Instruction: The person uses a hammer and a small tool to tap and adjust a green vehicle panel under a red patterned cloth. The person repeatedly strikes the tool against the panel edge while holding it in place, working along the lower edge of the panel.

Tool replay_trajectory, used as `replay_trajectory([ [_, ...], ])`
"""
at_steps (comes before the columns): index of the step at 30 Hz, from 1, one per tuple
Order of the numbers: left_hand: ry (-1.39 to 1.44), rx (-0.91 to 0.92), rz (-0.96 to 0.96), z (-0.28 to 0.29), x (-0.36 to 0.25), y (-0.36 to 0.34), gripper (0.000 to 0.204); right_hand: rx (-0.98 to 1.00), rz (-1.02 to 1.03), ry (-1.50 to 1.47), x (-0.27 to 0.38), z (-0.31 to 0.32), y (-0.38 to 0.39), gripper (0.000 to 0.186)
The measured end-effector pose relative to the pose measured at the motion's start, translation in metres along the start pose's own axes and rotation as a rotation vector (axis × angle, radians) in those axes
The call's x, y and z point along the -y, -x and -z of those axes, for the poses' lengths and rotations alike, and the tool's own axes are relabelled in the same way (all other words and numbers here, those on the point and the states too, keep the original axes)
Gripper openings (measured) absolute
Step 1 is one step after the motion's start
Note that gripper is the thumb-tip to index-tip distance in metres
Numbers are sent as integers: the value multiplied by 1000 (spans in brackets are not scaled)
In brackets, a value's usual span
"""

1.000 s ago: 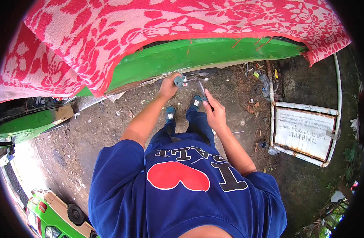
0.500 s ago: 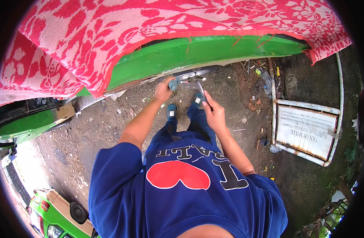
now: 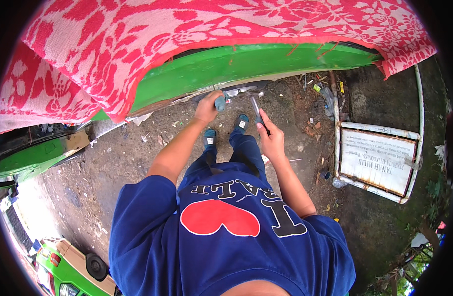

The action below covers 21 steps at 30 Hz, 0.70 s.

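Note:
My left hand (image 3: 207,106) is closed round a tool with a thick teal handle (image 3: 220,103), held against the lower edge of a green car body (image 3: 196,79). The tool's working end is hidden, so its kind cannot be made out. My right hand (image 3: 272,137) grips a hammer (image 3: 256,107) by its dark handle. The metal shaft points up towards the car, and the hammer's head is small and unclear here. It is apart from the teal handle, to the right of it. Just beyond both hands, a silver wheel rim (image 3: 240,91) shows under the car's edge.
A red and pink patterned cloth (image 3: 187,24) covers the car. To the right, a rusty white metal frame with a sign panel (image 3: 377,160) lies on the dirt ground (image 3: 122,172). Litter (image 3: 327,98) lies near it. Another green car (image 3: 71,269) stands at the lower left.
My right hand and the hammer have shifted slightly right, away from the teal handle. My left hand has moved a little up and right, still holding its tool.

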<state>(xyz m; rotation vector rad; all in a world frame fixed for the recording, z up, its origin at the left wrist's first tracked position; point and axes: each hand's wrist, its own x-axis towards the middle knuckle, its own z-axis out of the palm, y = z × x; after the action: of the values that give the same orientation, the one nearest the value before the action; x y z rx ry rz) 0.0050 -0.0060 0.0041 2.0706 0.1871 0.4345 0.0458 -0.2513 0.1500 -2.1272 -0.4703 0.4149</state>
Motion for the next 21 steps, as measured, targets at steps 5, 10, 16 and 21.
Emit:
replay_trajectory([
  [5,55,-7,38,-1,3,-4,38,25,-4,-8,2,-3,5,42],
  [10,137,-81,102,1,5,-11,33,-2,103,-37,13,-11,2,42],
  [16,184,-86,158,-4,29,-23,33,17,346,222,34,-32,-11,48],
  [21,90,-90,156,1,23,-36,26,-14,303,92,30,-42,-28,45],
])
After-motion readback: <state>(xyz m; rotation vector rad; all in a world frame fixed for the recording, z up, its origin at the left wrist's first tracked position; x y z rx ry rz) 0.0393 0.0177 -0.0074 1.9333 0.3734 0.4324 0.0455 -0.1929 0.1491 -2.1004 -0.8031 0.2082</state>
